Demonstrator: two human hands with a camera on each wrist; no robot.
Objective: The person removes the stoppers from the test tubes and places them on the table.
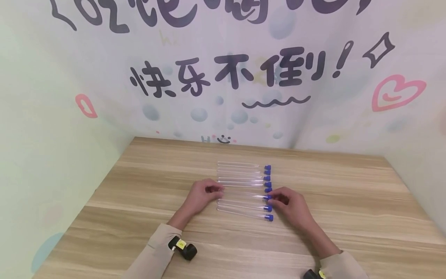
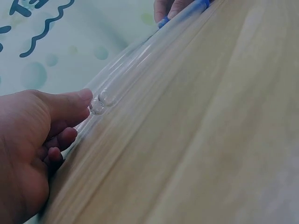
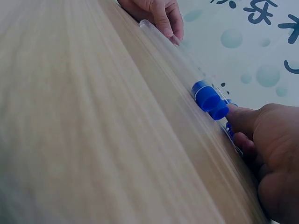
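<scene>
Several clear test tubes [image 1: 238,179] lie side by side on the wooden table, rounded ends to the left, blue caps at the right. Two nearest tubes [image 1: 244,212] have caps [image 1: 268,217] on their ends. My left hand [image 1: 205,192] pinches the rounded end of the tube just beyond them [image 1: 247,194]; in the left wrist view two rounded ends [image 2: 98,107] show beside the thumb. At that tube's other end, my right hand [image 1: 290,203] pinches its blue cap [image 1: 267,197], partly hidden by the fingers. The right wrist view shows blue caps [image 3: 206,96] beside the fingertips.
Farther back, a column of blue caps [image 1: 267,172] stands slightly apart from the tube ends. A printed cloth [image 1: 223,116] hangs behind the table [image 1: 146,166] and along its sides. Each wrist carries a small black camera [image 1: 188,251].
</scene>
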